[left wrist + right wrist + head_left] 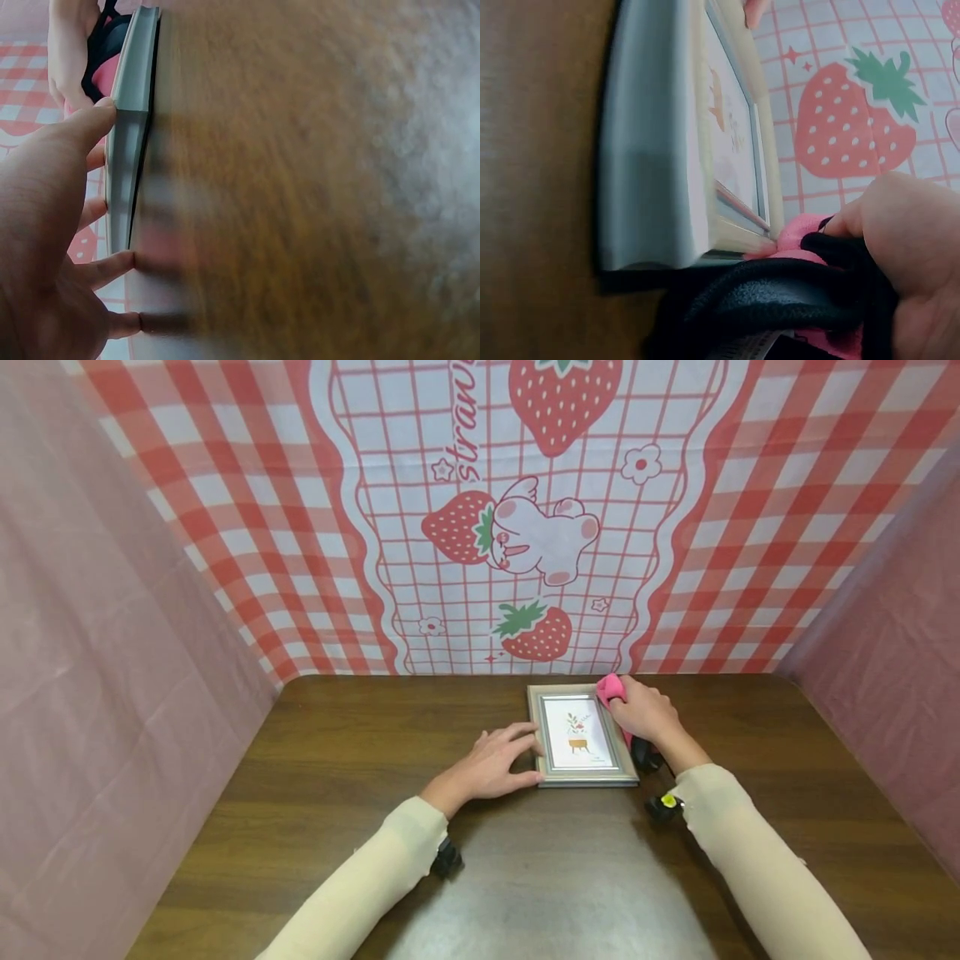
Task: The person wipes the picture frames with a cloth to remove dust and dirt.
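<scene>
A picture frame (pixel 587 780) with a silvery-beige border lies flat on the brown table, its print showing a plant in an orange pot. My left hand (pixel 495 764) steadies its left side with spread fingers; in the left wrist view the thumb (pixel 96 120) reaches its near corner. My right hand (pixel 647 708) grips a bunched pink cloth (pixel 611 687) against the frame's far right corner. Black edging (pixel 780 274) and a white tag (pixel 754 346) show on this cloth in the right wrist view. Part of the cloth is hidden under the right hand.
A curtain (pixel 555 539) printed with strawberries and red checks hangs right behind the table's (pixel 360 727) far edge. Pink drapes (pixel 127 610) close off both sides. Small black devices (pixel 447 858) are strapped at both wrists.
</scene>
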`<state>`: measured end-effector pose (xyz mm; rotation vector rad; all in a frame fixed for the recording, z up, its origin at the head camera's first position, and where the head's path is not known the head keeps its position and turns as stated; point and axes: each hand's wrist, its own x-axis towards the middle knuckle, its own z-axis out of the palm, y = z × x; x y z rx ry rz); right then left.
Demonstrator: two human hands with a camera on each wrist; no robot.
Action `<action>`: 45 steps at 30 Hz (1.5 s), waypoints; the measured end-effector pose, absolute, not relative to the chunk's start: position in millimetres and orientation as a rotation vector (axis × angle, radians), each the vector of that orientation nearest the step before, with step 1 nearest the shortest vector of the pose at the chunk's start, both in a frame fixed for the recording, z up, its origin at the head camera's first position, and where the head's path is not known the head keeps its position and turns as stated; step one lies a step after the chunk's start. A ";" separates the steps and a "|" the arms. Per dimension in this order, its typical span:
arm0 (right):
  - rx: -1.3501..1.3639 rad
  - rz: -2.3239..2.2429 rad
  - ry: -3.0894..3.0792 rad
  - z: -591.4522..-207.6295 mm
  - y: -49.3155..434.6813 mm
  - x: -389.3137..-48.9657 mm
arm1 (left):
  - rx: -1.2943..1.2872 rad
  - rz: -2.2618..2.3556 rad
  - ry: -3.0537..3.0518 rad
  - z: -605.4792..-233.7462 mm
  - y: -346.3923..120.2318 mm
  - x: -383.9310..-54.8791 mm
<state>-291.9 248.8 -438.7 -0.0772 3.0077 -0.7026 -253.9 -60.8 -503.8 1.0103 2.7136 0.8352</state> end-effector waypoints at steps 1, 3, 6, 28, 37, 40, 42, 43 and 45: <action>-0.076 -0.697 3.011 -438.7 248.7 -289.7 | 1.012 0.835 2.721 -507.9 -60.7 -256.5; -0.075 -0.689 3.017 -439.4 249.1 -285.4 | 1.021 0.822 2.733 -511.9 -60.6 -259.6; -0.073 -0.684 3.024 -441.3 249.1 -277.9 | 1.031 0.807 2.736 -511.2 -60.7 -260.0; -0.162 -0.731 3.058 -445.9 251.2 -230.0 | 1.022 0.814 2.744 -512.9 -60.2 -259.5; -0.182 -0.732 3.085 -445.1 252.4 -222.7 | 1.009 0.833 2.728 -512.5 -59.5 -259.1; -0.192 -0.731 3.080 -445.1 253.6 -224.2 | 1.012 0.835 2.734 -513.1 -59.8 -258.6; -0.191 -0.736 3.066 -445.1 254.1 -225.1 | 1.011 0.834 2.734 -513.6 -60.3 -258.6; -0.191 -0.741 3.058 -445.0 254.3 -225.4 | 1.010 0.836 2.734 -513.7 -60.5 -258.7; -0.188 -0.751 3.044 -444.6 254.5 -226.0 | 1.007 0.833 2.732 -513.8 -61.0 -258.7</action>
